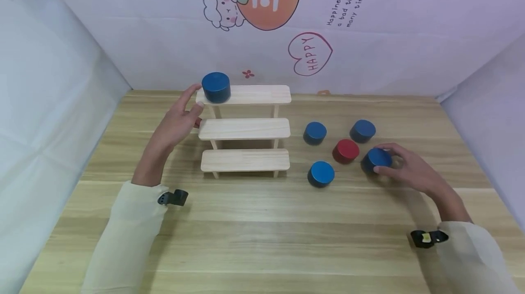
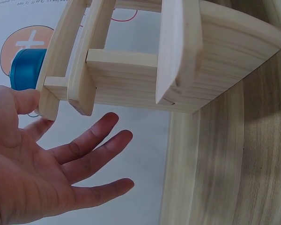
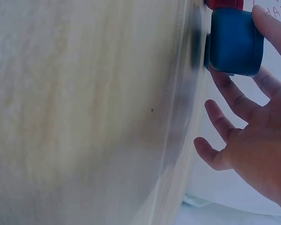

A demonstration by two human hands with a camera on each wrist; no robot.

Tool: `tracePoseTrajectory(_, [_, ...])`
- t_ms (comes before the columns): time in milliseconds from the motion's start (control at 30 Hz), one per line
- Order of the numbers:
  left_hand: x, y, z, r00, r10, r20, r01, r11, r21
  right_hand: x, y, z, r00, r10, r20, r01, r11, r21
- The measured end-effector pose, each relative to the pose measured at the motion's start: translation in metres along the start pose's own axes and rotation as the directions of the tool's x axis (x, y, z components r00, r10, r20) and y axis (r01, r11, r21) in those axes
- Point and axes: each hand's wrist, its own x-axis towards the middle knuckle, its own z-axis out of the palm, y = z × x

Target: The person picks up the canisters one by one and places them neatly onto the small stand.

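Note:
In the head view, a three-tier wooden display stand [image 1: 246, 127] bears a round blue tin [image 1: 216, 87] at the left end of its top tier. My left hand [image 1: 176, 123] is at that end, thumb and index finger close to the tin and the shelf end. Its other fingers are spread apart in the left wrist view. On the right, my right hand [image 1: 410, 168] holds another blue tin [image 1: 377, 159] between thumb and fingers. A lid seam shows on this tin in the right wrist view. Whether it touches the table cannot be told.
A red tin [image 1: 346, 151] stands just left of the held tin. Around it are three more blue tins: one behind [image 1: 362, 131], one nearer the stand [image 1: 315, 133] and one in front [image 1: 321, 174]. A printed white cloth [image 1: 369, 57] hangs behind the wooden table [image 1: 262, 230].

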Motion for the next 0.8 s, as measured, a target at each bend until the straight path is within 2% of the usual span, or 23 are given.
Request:
tracePoseTrajectory(300, [0.000,0.000,0.000,1.000,0.000,0.000,0.000,1.000,-0.001,0.000,-0.003,-0.002,0.999,-0.032,-0.018,0.033,0.999,0.016])
tracePoseTrajectory(600, [0.000,0.000,-0.001,1.000,0.006,-0.001,-0.006,1.000,0.005,-0.001,-0.017,-0.008,1.000,-0.010,-0.026,0.010,1.000,0.001])
tracePoseTrajectory(800, [0.000,0.000,-0.001,1.000,0.008,-0.005,-0.008,1.000,0.009,-0.001,-0.026,-0.010,0.998,-0.033,-0.045,0.033,0.999,-0.003])
